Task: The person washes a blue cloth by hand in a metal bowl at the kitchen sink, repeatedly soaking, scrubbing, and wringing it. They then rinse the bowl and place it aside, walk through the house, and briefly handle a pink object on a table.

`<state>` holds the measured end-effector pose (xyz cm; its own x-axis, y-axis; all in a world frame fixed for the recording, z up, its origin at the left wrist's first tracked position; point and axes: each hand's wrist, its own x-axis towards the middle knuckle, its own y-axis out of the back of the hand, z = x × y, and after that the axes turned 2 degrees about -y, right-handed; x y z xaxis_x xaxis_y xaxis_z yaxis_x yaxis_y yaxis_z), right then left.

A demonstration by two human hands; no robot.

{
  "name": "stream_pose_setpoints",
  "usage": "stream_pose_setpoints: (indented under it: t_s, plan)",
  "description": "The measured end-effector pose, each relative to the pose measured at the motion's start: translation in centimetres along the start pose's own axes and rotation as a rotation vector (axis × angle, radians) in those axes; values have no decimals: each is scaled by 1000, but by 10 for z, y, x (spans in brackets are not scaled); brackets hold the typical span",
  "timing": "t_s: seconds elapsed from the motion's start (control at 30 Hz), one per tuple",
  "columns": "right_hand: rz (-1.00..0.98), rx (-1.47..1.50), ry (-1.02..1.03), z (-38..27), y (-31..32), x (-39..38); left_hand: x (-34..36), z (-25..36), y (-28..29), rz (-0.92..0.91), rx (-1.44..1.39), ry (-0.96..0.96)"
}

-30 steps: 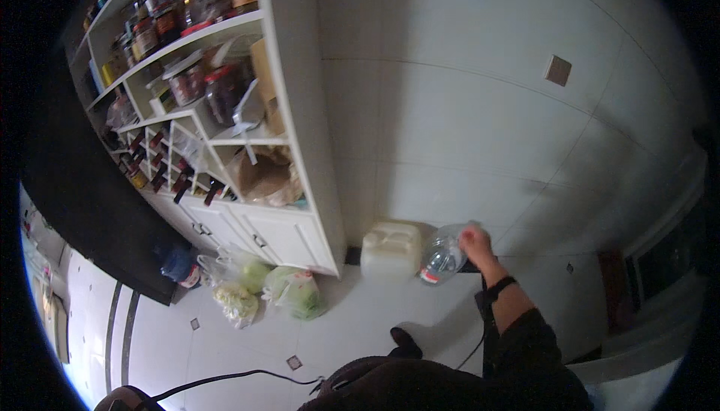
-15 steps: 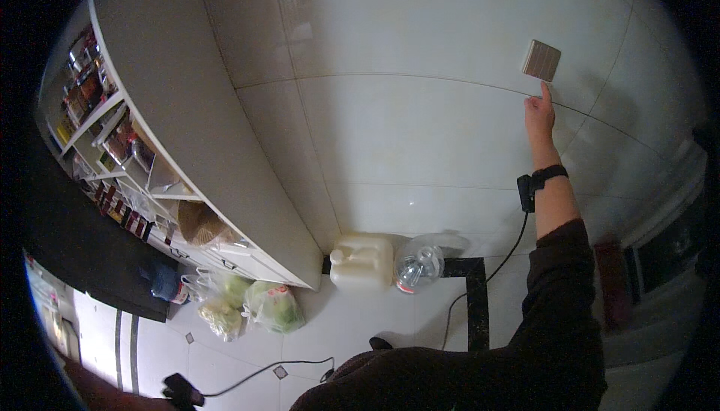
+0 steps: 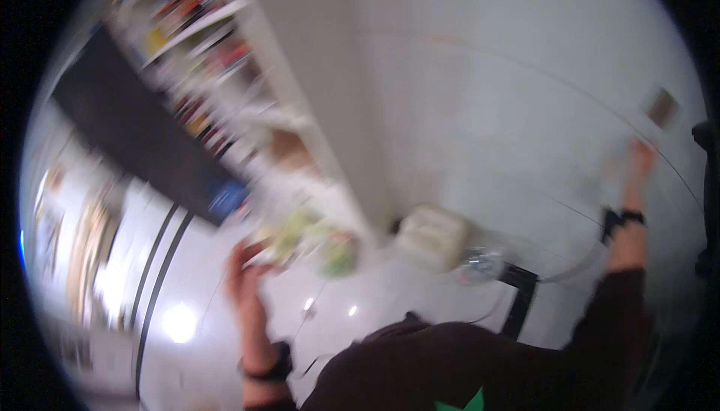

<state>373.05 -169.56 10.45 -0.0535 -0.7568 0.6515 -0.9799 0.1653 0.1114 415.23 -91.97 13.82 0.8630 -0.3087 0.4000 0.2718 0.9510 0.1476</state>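
Note:
My right hand (image 3: 641, 157) is raised near the wall, a little below a square multi-rocker wall switch (image 3: 661, 107). Motion smears its fingers, so their pose is unclear. A gap shows between that hand and the switch. My left hand (image 3: 250, 280) is lifted over the floor at the lower left, fingers apart and nothing visible in them. From this view its fingertips overlap the plastic bags of green vegetables (image 3: 337, 252) on the floor beyond. Each wrist wears a black strap with a small device and a cable.
A tall white shelf unit (image 3: 307, 103) full of packages stands at the left, with a dark panel (image 3: 139, 122) beside it. By the wall sit a whitish jerrycan (image 3: 433, 235) and a clear plastic bottle (image 3: 482, 263). A blue item (image 3: 227, 197) stands near the bags.
The view has swung left and the room looks brighter, with light glints on the floor. My right hand has drawn slightly away from the switch. My left hand has come up into view.

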Motion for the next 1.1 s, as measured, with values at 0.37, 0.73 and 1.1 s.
stream_pose_setpoints:
  t_s: [0.37, 0.73, 1.1]
  plan:
    - [-1460, -1344, 685, 150, -58, -393, -129, -72, 90, 11, 111, 497]
    - [-2231, 3, -123, -261, -322, -743, -279, -85, 262, 517, 294, 678]
    - [-2298, -296, 614, -314, -442, -876, -372, -112, 374, 856, 272, 794]
